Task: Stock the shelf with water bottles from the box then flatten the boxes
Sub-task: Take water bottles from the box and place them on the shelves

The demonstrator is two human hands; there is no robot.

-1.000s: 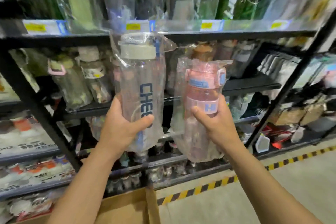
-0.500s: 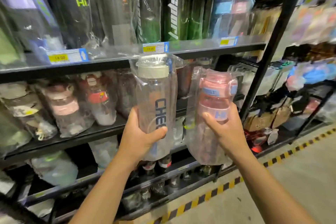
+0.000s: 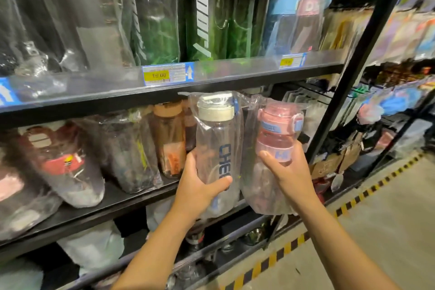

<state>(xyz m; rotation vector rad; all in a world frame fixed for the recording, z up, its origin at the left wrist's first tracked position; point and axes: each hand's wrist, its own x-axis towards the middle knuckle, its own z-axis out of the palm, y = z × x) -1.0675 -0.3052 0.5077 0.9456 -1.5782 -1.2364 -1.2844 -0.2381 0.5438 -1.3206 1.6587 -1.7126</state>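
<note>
Two bottles in play, one per hand, both bagged in clear plastic. Your left grip [image 3: 200, 186] is wrapped round the lower half of the clear bottle [image 3: 217, 139], thumb across the front under the blue lettering, fingers curled behind. That bottle has a cream lid and stands upright just right of centre frame, its top right under the edge of the upper shelf [image 3: 235, 77].

Your right grip [image 3: 290, 172] holds the pink bottle [image 3: 277, 129] around its middle, thumb on the front by the pale pink band, other fingers hidden behind it. The pink one sits just beside the clear one on its right; can't tell if the bags actually touch.

Both are held up in front of the right end of the middle shelf [image 3: 113, 205]. On that shelf, a brown bottle [image 3: 168, 139] stands just left of your left grip, then more bagged ones further left, including a red-label bottle [image 3: 63, 162]. The upper shelf carries tall dark and green bottles [image 3: 204, 14] plus a yellow price tag [image 3: 167, 75]. Lower right of the frame is grey floor [image 3: 388, 219] with yellow-black striped tape [image 3: 353, 202].
</note>
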